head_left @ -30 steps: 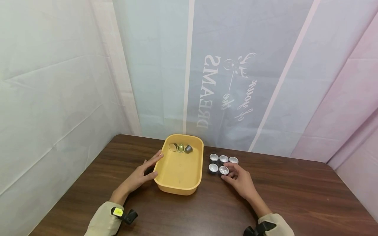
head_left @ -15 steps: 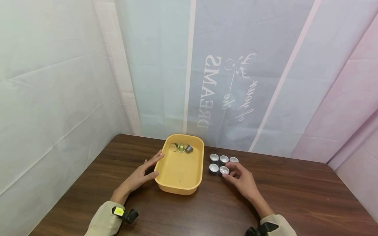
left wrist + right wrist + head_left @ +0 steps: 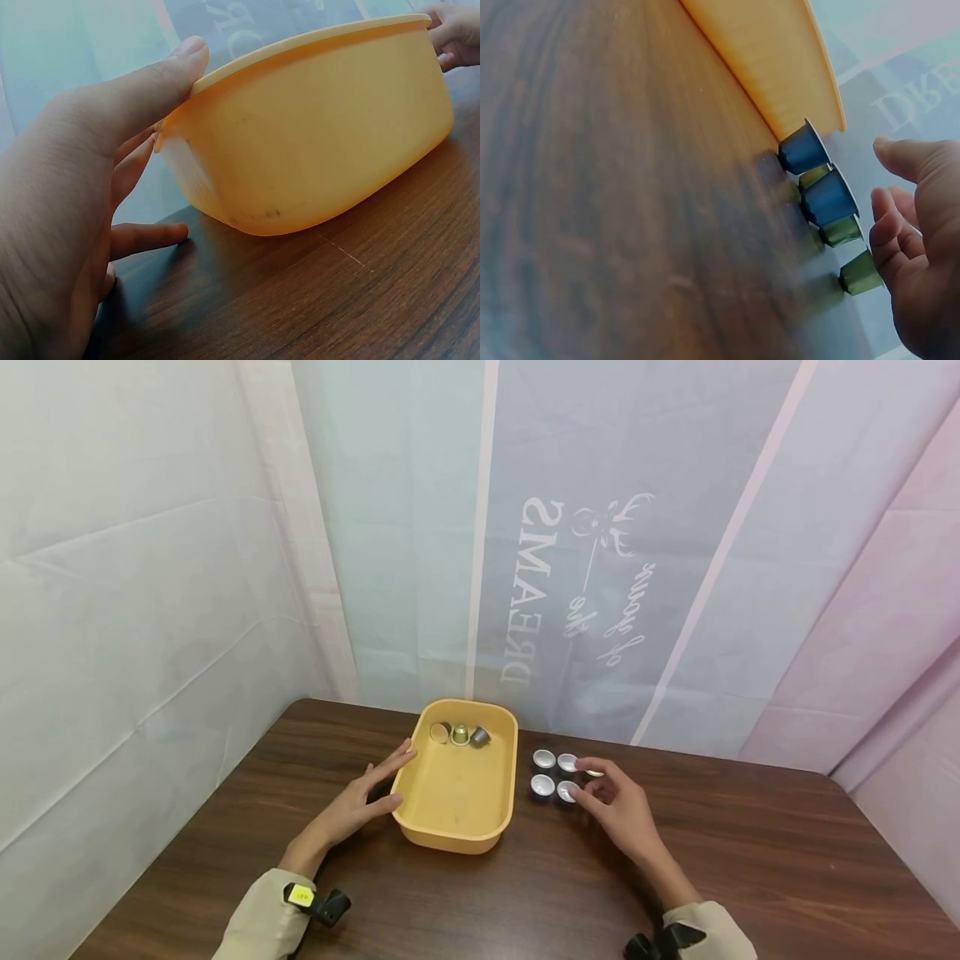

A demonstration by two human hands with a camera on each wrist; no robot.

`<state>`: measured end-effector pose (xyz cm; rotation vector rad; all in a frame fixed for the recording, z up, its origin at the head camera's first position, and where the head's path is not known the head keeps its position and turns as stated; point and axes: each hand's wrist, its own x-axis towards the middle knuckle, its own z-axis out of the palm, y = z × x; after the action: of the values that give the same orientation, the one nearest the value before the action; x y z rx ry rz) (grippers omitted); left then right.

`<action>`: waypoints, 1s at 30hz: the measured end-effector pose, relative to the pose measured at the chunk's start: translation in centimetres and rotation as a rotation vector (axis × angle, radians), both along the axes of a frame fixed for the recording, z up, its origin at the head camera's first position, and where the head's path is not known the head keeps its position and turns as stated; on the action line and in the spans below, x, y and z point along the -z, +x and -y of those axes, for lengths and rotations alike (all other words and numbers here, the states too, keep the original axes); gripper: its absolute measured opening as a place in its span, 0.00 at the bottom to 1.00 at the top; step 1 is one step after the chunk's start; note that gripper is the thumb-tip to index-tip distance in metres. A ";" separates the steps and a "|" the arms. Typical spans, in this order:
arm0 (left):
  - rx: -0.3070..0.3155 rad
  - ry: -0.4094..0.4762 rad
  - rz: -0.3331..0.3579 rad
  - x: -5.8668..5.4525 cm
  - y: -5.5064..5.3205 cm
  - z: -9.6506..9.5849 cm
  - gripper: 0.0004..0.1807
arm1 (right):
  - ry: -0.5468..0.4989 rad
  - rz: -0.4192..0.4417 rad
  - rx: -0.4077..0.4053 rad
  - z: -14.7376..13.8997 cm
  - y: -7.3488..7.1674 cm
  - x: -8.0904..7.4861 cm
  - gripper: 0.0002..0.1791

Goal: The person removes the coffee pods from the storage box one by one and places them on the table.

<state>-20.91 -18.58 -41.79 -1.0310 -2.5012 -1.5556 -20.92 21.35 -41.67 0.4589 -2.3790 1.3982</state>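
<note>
Coffee capsules stand lid up on the table, right of a yellow tub (image 3: 457, 806). The near row is two blue capsules (image 3: 830, 196); behind them is a row of green capsules (image 3: 861, 272). My right hand (image 3: 621, 814) hovers at the right end of the rows, fingers loosely bent and nothing in its grasp. It partly covers the back right capsule (image 3: 595, 773), and its thumb overlaps the near right capsule (image 3: 566, 791). My left hand (image 3: 358, 803) rests against the tub's left side, thumb (image 3: 161, 82) at the rim and fingers extended.
Inside the tub's far end lie three capsules: one showing its lid (image 3: 439, 732), a green one (image 3: 460, 735) and a grey one (image 3: 480, 737). A printed curtain (image 3: 405, 568) hangs behind the brown wooden table (image 3: 750, 852).
My right hand has shifted slightly right and away from me, its index finger going from the near right capsule toward the back right one. The left hand and tub stay put.
</note>
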 end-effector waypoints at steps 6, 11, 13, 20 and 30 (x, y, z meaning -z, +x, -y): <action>0.000 -0.003 -0.008 0.1 0.0 0.1 0.34 | 0.057 -0.051 -0.001 -0.1 -1.8 1.0 0.22; -0.004 -0.003 -0.012 0.1 -0.1 0.0 0.34 | 0.114 -0.109 -0.053 1.0 -2.9 -0.1 0.22; -0.003 -0.001 -0.012 0.1 -0.1 0.0 0.33 | 0.147 -0.133 -0.067 1.4 -3.2 -0.6 0.22; 0.008 -0.004 -0.007 0.1 -0.1 -0.1 0.33 | 0.297 -0.236 -0.169 2.5 -4.4 -2.0 0.22; 0.006 -0.005 -0.006 0.1 -0.2 0.0 0.33 | 0.417 -0.266 -0.251 4.7 -6.2 -3.4 0.22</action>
<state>-21.07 -18.54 -41.91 -1.0426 -2.5021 -1.5466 -27.12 16.67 -38.28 1.0150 -2.4432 0.8513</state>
